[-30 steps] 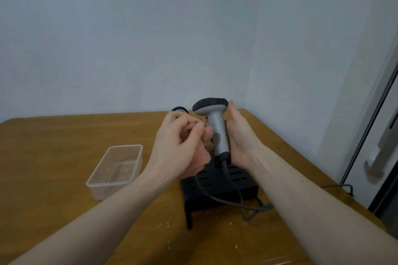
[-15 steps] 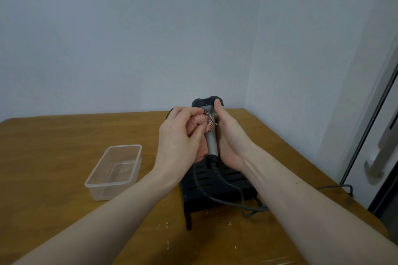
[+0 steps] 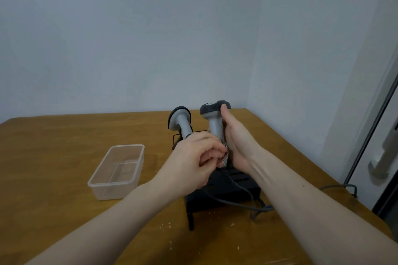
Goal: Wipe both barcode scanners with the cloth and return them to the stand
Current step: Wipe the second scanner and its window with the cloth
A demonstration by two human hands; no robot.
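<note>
My right hand [image 3: 235, 142] grips a grey barcode scanner [image 3: 213, 120] upright by its handle, its dark head pointing left above the black stand [image 3: 239, 180]. My left hand [image 3: 193, 159] holds a pink cloth with a silver mesh edge [image 3: 224, 157] against the bottom of that handle. A second grey scanner [image 3: 180, 121] stands in the stand behind my left hand, its lower part hidden. The held scanner's grey cable [image 3: 241, 200] trails down over the stand.
A clear plastic container [image 3: 117, 171] sits on the wooden table [image 3: 53, 168] to the left of the stand. Crumbs lie on the table near the stand's front leg. The wall corner and a door frame [image 3: 379, 135] are at the right.
My left hand has slid the cloth down from the scanner's head to the base of the handle. The second scanner behind it has come into view.
</note>
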